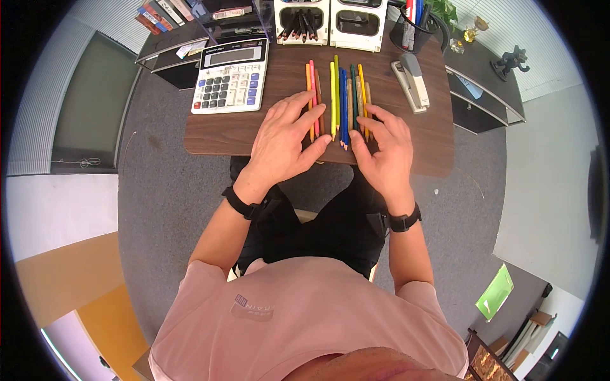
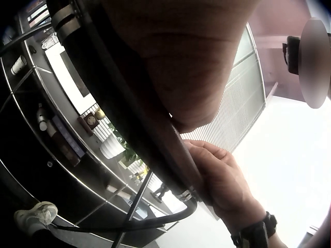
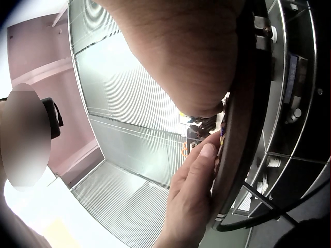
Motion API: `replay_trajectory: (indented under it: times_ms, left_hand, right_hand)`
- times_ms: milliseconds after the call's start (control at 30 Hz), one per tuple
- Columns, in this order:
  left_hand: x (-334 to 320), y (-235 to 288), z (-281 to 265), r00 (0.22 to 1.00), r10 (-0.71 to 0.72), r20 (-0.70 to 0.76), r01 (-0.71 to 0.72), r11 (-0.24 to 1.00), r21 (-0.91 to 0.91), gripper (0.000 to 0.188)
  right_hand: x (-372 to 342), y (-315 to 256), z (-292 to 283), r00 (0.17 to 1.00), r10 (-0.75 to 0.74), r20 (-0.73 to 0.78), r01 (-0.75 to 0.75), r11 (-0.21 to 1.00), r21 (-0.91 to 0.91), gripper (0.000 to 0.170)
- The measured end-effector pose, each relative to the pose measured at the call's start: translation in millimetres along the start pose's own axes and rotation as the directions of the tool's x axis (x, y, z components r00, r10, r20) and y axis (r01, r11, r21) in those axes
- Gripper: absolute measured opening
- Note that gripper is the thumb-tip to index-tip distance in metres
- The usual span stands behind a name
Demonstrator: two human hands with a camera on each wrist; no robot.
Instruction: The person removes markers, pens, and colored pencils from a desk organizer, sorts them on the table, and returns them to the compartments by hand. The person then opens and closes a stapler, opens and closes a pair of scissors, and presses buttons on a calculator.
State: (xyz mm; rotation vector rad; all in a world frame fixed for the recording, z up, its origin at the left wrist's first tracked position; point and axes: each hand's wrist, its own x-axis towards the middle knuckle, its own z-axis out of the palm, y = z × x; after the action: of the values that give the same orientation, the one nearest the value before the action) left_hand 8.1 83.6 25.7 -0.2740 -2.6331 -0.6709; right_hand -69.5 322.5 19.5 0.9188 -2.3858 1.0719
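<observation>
In the head view, several colored pencils lie side by side on the brown desk, pointing away from the person. My left hand rests at the left group, its fingers over an orange pencil, a pink pencil and a brown pencil. Yellow-green pencils and blue pencils lie between the two hands. Over on the right, the fingers of my right hand touch the brown and yellow pencils, near a dark green one. Both hands have loosely bent fingers; in the wrist views they largely hide the pencils.
A calculator lies left of the pencils and a stapler to the right. At the back stand white holders, one with dark pencils, and a black mesh pen cup. The desk's near edge runs just below the hands.
</observation>
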Motion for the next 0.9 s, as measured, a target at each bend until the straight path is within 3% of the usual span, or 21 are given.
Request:
replay_trajectory:
  times_ms: [900]
  left_hand:
    - [-1.5, 0.0, 4.2, 0.996, -0.032, -0.085, 0.031, 0.999, -0.013, 0.047]
  right_hand:
    - [-0.7, 1.6, 0.9, 1.000, -0.004, -0.009, 0.004, 1.000, 0.008, 0.026]
